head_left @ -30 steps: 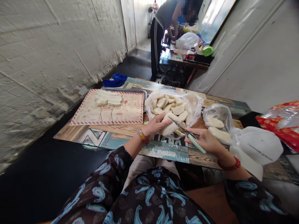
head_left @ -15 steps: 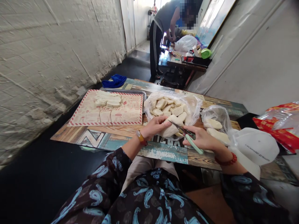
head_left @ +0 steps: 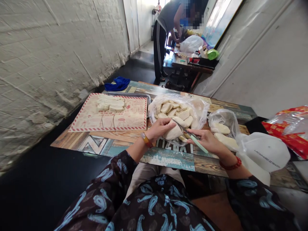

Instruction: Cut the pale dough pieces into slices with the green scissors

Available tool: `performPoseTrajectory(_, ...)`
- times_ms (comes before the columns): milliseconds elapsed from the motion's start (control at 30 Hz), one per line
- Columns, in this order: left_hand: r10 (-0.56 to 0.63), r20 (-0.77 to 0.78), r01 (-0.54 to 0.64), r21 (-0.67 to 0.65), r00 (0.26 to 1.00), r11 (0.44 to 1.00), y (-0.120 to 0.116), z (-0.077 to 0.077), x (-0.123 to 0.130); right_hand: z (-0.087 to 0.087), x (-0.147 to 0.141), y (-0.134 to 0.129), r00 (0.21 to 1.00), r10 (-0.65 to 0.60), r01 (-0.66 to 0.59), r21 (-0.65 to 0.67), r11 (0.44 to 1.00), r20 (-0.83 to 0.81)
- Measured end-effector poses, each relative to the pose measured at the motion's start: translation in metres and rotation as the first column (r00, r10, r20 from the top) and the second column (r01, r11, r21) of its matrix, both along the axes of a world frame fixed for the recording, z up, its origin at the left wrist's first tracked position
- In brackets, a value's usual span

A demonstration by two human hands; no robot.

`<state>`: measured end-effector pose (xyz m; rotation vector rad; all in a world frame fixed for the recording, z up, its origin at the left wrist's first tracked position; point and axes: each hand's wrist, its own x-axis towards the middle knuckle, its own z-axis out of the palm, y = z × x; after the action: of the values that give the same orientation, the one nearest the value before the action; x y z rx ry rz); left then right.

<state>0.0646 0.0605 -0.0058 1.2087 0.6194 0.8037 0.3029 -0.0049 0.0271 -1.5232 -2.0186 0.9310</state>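
My left hand is closed on a pale, flat oval bread, thumb on top, just above the near side of a clear plastic bag. Around the handles of scissors with light green grips, my right hand is wrapped. Their dark blades lie across the bread, pointing toward my left fingers. Many similar bread pieces fill the bag behind. I cannot tell how deep the blades go into the bread.
At left, more pale pieces lie on a printed paper sheet over a metal tray. A smaller bag with bread and a white cap are at right. A blue cloth lies behind; a person bends over another table.
The scissors' handles have come closer together, and the blades cross the bread. The bread has tilted slightly in my left hand. The person behind has shifted their arms a little.
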Motion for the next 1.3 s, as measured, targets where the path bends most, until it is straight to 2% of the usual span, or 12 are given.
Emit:
performPoseTrajectory(133,0.015,0.010,-0.015,-0.032,1.000,0.999,0.003,-0.005,0.002,0.000,-0.002,0.002,1.000,0.011,-0.011,-0.021,1.000,0.016)
performPoseTrajectory(233,0.071,0.065,-0.063,-0.118,0.995,0.991,0.005,-0.012,0.001,-0.007,0.004,0.006,0.997,-0.043,0.045,-0.019,0.999,0.068)
performPoseTrajectory(333,0.167,0.141,-0.132,-0.231,0.976,0.964,0.004,-0.018,-0.001,-0.013,0.015,0.007,0.994,-0.105,0.107,-0.045,0.993,0.040)
performPoseTrajectory(433,0.186,0.191,-0.126,-0.288,0.964,0.949,-0.001,-0.018,-0.003,-0.012,0.022,0.002,0.992,-0.121,0.122,-0.031,0.992,0.023)
performPoseTrajectory(567,0.153,0.181,-0.107,-0.241,0.972,0.965,-0.010,-0.011,-0.005,0.000,0.024,-0.012,0.988,-0.084,0.088,-0.029,0.996,0.133)
performPoseTrajectory(733,0.192,0.226,-0.156,-0.170,0.955,0.973,-0.017,-0.008,-0.006,0.008,0.026,-0.026,0.984,0.007,-0.009,0.008,1.000,0.179)
performPoseTrajectory(867,0.211,0.278,-0.170,-0.165,0.937,0.972,-0.020,-0.008,-0.005,0.012,0.027,-0.033,0.971,0.049,-0.063,0.051,0.997,0.234)
performPoseTrajectory(1300,0.134,0.229,-0.107,-0.127,0.964,0.986,-0.028,-0.005,0.002,0.028,0.019,-0.035,0.951,0.103,-0.120,0.042,0.992,0.292)
